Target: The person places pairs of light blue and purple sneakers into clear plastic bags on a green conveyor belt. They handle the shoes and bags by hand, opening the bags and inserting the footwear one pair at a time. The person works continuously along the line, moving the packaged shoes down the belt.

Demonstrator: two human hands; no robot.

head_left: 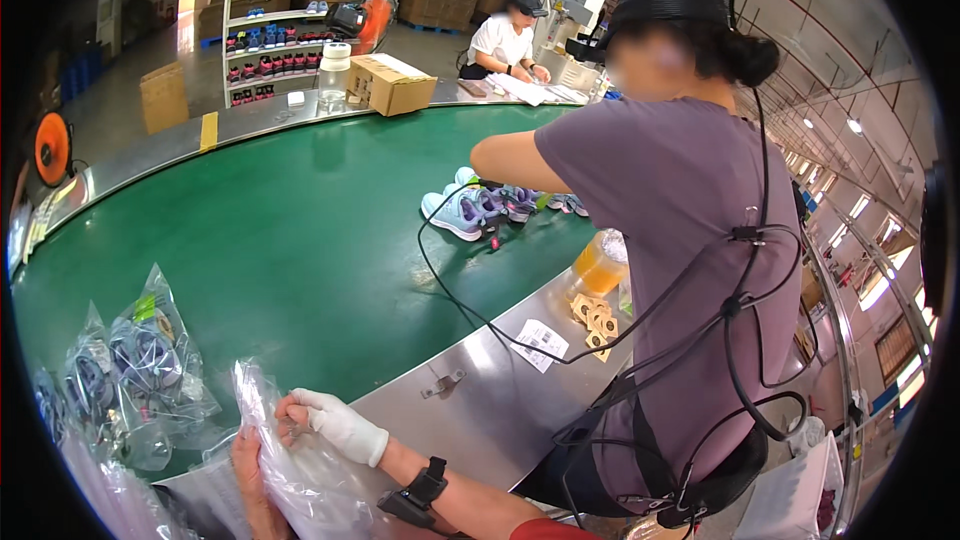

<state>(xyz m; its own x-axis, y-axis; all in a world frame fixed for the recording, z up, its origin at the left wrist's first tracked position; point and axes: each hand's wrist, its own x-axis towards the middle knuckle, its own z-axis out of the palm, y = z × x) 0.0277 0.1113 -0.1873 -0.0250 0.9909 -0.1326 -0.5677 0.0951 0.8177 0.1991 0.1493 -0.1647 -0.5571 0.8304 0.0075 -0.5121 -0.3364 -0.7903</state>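
Note:
My left hand (pixel 250 485), bare, is closed around a clear plastic bag (pixel 262 402) near the lower edge of the view. On my right hand (pixel 335 425) is a white glove that leaves some fingertips bare; its curled fingers pinch at the bag's side. The bag stands upright and crumpled between the two hands, and its contents, if any, cannot be made out. Bagged shoes (pixel 150 355) in light purple and blue lie to the left of my hands on the green conveyor belt (pixel 290 210). More plastic bags (pixel 115 490) are at the lower left.
A person in a purple shirt (pixel 690 200) stands close on my right, with black cables down the back. Pale blue and purple shoes (pixel 475 205) sit on the belt. Along the metal edge (pixel 470 380) lie a white paper, tan stickers and an orange jar. A cardboard box (pixel 390 85) stands across.

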